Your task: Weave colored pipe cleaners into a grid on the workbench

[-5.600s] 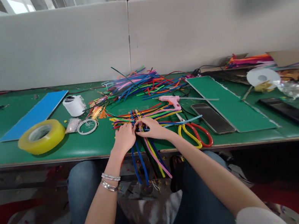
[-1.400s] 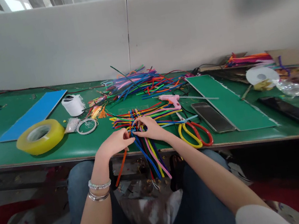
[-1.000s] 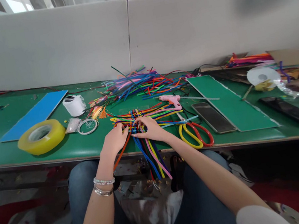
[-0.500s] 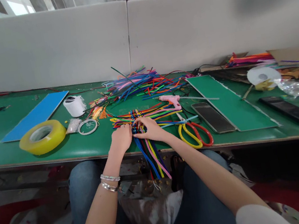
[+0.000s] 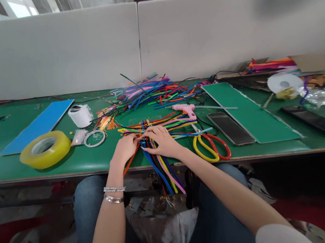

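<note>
A woven patch of coloured pipe cleaners (image 5: 166,166) lies at the table's front edge, its blue, yellow and pink ends hanging over it. My left hand (image 5: 127,148) is closed at the weave's left side, pinching an orange pipe cleaner (image 5: 130,163) that slants down beneath it. Over the middle of the weave rests my right hand (image 5: 162,141), its fingers stretched out and its thumb apart, pressing on the strands. The fingertips of both hands meet close together and hide part of the crossings.
Right of the weave lie a pink glue gun (image 5: 186,111), scissors (image 5: 211,146), a phone (image 5: 230,127) and a green board (image 5: 256,117). Loose pipe cleaners (image 5: 157,91) are heaped behind. At left are yellow tape (image 5: 44,149), a blue board (image 5: 37,126) and a white roll (image 5: 81,116).
My left hand has shifted left, and an orange pipe cleaner now shows below it. The right hand's fingers have stretched flatter over the weave. At far right, another person's hand has left view.
</note>
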A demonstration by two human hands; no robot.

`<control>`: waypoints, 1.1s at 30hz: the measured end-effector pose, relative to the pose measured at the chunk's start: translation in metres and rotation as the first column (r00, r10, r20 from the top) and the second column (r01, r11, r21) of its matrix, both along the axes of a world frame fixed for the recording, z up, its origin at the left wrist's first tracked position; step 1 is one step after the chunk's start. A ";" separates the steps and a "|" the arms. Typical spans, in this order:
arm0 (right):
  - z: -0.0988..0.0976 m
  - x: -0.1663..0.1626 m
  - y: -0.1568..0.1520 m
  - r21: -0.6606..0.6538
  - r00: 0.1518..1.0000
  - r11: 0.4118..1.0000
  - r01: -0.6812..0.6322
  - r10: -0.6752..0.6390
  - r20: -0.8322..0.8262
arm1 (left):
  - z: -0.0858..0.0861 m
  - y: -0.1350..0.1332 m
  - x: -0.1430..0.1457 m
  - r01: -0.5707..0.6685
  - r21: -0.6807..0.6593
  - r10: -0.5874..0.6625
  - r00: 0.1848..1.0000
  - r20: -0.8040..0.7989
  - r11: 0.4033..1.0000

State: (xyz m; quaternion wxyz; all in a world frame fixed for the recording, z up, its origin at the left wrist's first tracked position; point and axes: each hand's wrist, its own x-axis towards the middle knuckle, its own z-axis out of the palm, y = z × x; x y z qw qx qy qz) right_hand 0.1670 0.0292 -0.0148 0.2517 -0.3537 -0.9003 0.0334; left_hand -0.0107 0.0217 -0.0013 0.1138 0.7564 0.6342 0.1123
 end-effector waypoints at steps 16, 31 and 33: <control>0.003 0.005 -0.017 -0.268 0.906 0.868 -0.419 0.418 -0.062 | -0.005 0.001 0.005 0.129 0.067 -0.105 0.952 -0.286 0.989; 0.003 0.007 -0.017 -0.281 0.904 0.861 -0.423 0.422 -0.068 | -0.012 0.001 -0.023 -0.098 0.209 0.167 0.923 -0.345 0.973; 0.003 0.007 -0.018 -0.293 0.906 0.858 -0.422 0.415 -0.088 | -0.011 -0.001 -0.028 -0.158 0.192 0.217 0.916 -0.339 0.968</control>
